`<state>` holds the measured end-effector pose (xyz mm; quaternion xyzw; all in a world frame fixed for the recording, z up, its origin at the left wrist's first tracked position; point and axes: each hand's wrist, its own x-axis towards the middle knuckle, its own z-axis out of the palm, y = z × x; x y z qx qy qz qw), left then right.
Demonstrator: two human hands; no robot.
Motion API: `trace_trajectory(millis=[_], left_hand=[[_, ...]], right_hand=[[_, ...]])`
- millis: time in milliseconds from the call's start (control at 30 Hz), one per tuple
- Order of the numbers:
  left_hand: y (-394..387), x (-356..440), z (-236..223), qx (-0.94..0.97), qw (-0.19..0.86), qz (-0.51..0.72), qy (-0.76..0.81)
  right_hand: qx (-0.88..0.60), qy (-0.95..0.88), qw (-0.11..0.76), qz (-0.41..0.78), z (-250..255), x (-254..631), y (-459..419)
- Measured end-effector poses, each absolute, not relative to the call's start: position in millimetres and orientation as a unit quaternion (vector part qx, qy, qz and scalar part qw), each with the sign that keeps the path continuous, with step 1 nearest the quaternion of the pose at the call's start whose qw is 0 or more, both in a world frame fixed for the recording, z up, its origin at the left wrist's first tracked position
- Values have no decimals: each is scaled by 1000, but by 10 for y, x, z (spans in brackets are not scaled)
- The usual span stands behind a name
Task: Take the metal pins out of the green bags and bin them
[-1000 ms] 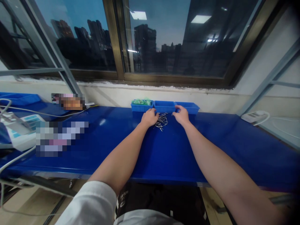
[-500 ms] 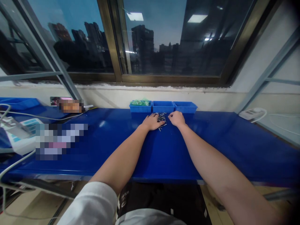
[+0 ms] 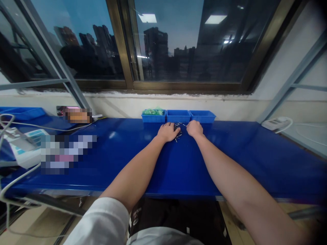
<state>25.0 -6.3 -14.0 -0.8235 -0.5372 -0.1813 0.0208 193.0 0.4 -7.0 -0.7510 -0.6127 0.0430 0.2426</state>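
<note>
My left hand (image 3: 166,132) lies palm down on the left side of a small pile of thin, silvery, screw-like metal pieces (image 3: 177,132), its fingers stretched out and covering part of the pile. Just right of the pile, my right hand (image 3: 195,129) is closed in a pinch. One thin metal piece (image 3: 184,125) sticks out from its fingertips toward the left. Behind the hands stand three blue bins in a row: the left bin (image 3: 153,118) has green plastic-like material in it, then come the middle bin (image 3: 178,116) and the right bin (image 3: 202,117).
The blue table (image 3: 122,153) runs along the wall under a window. At left are a white device with a keypad (image 3: 27,146), loose cables, a phone (image 3: 61,110) and another blue bin (image 3: 28,113). A white power strip (image 3: 276,123) lies at right. Grey metal posts rise on both sides.
My left hand has shifted slightly right over the pile. My right hand has moved slightly, and a thin metal piece now shows at its fingertips.
</note>
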Motion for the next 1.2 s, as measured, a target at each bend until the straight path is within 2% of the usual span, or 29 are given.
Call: trace_trajectory(millis=[200,433,500,667,867,1033,1100,1200], left_hand=[[-72,228,-93,-830,77,-248,-494],[-93,178,21,-839,82,-292,-451],[-89,171,38,-836,83,-292,-456],[-106,171,58,-823,90,-286,-482],[-142,175,68,-826,74,-270,-490],[-134,170,75,-826,54,-271,-492],[-118,159,70,-819,49,-285,-496],[-82,125,46,-796,47,-296,-525]], right_hand=[[-673,-704,225,28,-100,1920,6],[-548,-771,317,66,-66,1826,-29],[-524,-762,362,117,-61,1820,-32],[-477,-658,476,337,-65,1860,-16],[-419,-575,527,465,-12,1900,-92],[-429,-574,531,452,-5,1914,-91],[-451,-587,541,399,-24,1940,-58],[-505,-607,559,253,-53,2008,-5]])
